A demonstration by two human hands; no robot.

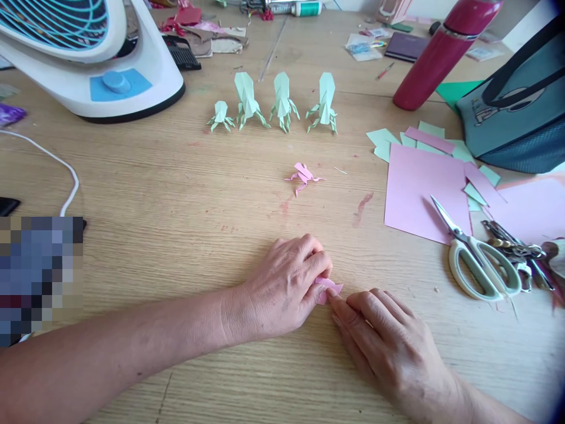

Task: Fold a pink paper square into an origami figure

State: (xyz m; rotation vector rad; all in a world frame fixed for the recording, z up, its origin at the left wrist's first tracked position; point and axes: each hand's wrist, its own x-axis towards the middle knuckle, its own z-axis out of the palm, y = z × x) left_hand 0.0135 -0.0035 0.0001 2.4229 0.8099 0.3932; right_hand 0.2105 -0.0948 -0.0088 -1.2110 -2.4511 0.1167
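Note:
My left hand (286, 288) grips a small folded piece of pink paper (329, 285) between thumb and curled fingers, low over the table. From the right, my right hand (384, 341) meets the same paper, thumb and forefinger pinched at its lower edge. Most of the piece is hidden by the fingers. Beyond the hands lies a small pink origami figure (303, 174) with thin folded legs. Farther back, several pale green origami figures stand in a row, the smallest figure (220, 115) at the left end and a taller figure (326, 97) at the right end.
White-handled scissors (474, 256) rest partly on a pink paper sheet (424, 188), beside keys (516, 247) and green paper scraps (382, 141). A red flask (445, 56) and a grey-blue bag (521, 106) stand back right. A white fan (132, 76) occupies the back left.

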